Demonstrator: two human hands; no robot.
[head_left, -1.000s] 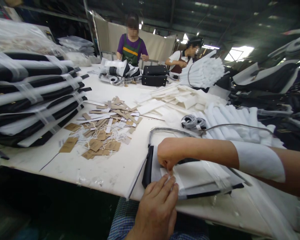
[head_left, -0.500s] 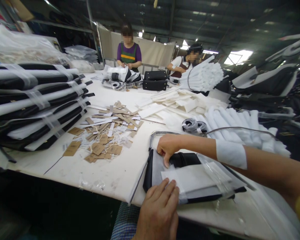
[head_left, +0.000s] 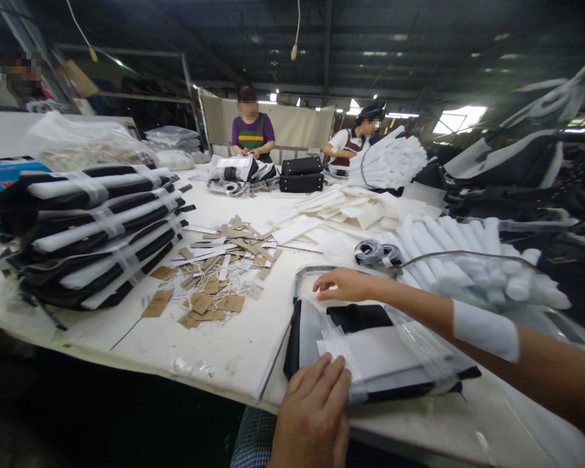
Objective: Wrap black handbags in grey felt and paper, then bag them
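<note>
A flat black bag [head_left: 358, 317] with a white paper sheet [head_left: 385, 351] on top lies in a clear plastic sleeve at the table's near edge. My left hand [head_left: 314, 416] rests flat on the near left corner of that sheet, fingers stretched out. My right hand [head_left: 344, 284] hovers open over the far edge of the bag, fingers extended and holding nothing. A white band wraps my right forearm [head_left: 485, 328].
A heap of brown paper tags with strings [head_left: 219, 270] lies mid-table. Wrapped black bags are stacked at left [head_left: 97, 227]. White paper rolls [head_left: 468, 250] and folded sheets [head_left: 351, 205] lie at right. Two people work at the far end beside black bags [head_left: 301, 174].
My right hand has let go of the sheet's corner, opened, and lifted toward the bag's far edge. My left hand has stayed pressed on the sheet. The camera has tilted up.
</note>
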